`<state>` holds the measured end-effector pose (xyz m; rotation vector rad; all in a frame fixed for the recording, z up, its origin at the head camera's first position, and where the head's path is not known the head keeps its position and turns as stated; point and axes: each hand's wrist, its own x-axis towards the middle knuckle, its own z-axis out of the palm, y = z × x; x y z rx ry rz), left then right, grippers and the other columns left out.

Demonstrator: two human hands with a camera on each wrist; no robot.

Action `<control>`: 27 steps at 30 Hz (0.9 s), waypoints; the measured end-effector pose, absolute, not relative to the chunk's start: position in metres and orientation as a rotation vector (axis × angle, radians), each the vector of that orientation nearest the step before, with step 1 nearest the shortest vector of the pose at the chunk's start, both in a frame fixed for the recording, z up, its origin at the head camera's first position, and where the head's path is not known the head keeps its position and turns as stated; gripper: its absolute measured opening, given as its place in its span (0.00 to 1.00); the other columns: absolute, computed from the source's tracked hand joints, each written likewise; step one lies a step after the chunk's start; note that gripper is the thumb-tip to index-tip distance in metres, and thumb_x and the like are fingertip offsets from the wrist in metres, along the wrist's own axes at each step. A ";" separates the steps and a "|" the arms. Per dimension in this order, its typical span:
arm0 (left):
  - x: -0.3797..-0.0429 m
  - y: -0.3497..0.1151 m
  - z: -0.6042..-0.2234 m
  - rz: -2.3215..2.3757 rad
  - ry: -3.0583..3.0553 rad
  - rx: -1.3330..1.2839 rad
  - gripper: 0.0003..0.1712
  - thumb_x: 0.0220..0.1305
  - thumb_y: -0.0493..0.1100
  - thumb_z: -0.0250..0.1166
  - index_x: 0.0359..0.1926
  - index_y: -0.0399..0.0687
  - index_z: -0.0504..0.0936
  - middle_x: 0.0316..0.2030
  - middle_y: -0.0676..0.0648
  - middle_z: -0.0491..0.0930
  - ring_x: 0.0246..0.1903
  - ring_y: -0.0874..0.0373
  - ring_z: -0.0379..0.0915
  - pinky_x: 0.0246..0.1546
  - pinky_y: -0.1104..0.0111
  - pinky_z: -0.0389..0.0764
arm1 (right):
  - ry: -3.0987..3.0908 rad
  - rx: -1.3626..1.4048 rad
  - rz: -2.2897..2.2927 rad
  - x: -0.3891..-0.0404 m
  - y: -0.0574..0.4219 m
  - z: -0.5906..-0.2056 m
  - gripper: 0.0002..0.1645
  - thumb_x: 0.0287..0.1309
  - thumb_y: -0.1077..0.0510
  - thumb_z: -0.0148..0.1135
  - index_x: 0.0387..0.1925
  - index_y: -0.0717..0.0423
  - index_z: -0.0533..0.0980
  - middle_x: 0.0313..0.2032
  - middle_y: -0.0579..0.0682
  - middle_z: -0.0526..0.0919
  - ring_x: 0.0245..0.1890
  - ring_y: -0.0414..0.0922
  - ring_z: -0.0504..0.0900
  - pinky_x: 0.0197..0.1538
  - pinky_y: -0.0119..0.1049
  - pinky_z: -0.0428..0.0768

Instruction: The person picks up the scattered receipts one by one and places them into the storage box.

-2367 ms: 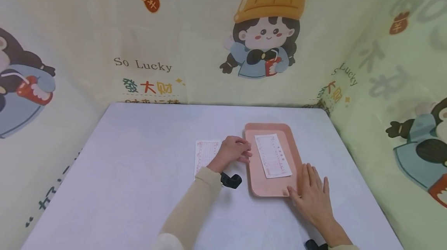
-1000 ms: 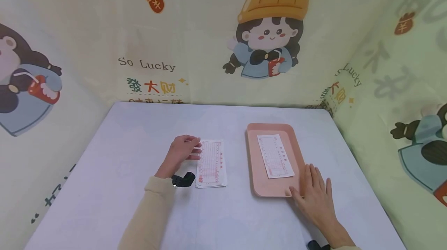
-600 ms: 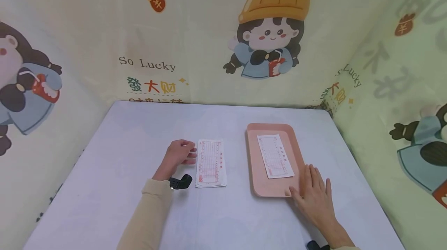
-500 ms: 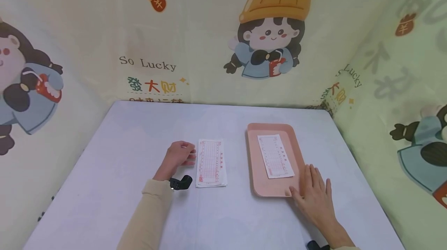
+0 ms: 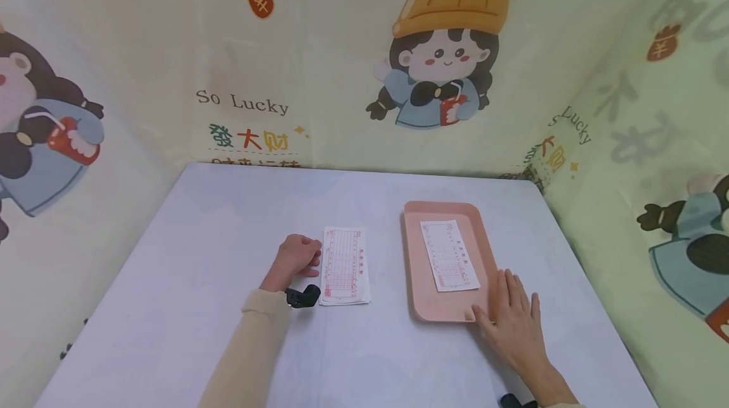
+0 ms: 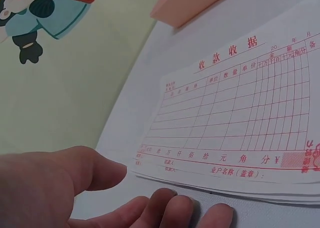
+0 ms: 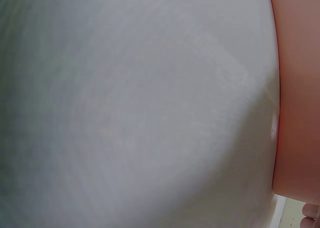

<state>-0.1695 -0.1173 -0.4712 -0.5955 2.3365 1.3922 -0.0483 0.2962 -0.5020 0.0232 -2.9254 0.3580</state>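
A stack of white receipt slips (image 5: 343,267) with red printed grids lies on the table, its sheets slightly offset at the lower edge. My left hand (image 5: 297,255) is at the stack's left side. In the left wrist view the thumb (image 6: 102,172) is beside a corner of the slips, and the bent fingertips lie along their edge, apart from the thumb with no sheet pinched. One receipt slip (image 5: 450,256) lies slightly askew inside the pink tray (image 5: 455,308). My right hand (image 5: 515,322) is flat with straight fingers against the tray's lower right side.
The white table (image 5: 188,256) is bordered by a patterned cloth wall (image 5: 330,47) at the back and both sides. In the right wrist view, the tray's side (image 7: 300,97) runs along the right edge beside a blurred pale surface.
My left hand moved left from beside the tray, across the stack to its left side. Lately it has shifted slightly down and right. My right hand and the tray have stayed put.
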 end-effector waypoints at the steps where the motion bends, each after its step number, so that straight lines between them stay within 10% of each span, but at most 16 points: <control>1: -0.171 -0.117 -0.472 1.390 2.331 -0.603 0.22 0.71 0.48 0.57 0.58 0.38 0.73 0.37 0.40 0.79 0.32 0.53 0.77 0.24 0.76 0.82 | -2.925 0.022 0.355 -0.048 0.296 -0.502 0.57 0.60 0.38 0.60 0.75 0.68 0.47 0.72 0.72 0.55 0.71 0.69 0.54 0.68 0.74 0.48; 27: -0.166 -0.098 -0.470 1.259 2.476 -0.595 0.26 0.59 0.47 0.72 0.52 0.39 0.73 0.35 0.41 0.78 0.17 0.58 0.70 0.20 0.74 0.72 | -2.904 0.025 0.402 -0.049 0.295 -0.503 0.57 0.60 0.39 0.60 0.75 0.68 0.47 0.72 0.73 0.54 0.71 0.69 0.53 0.68 0.75 0.46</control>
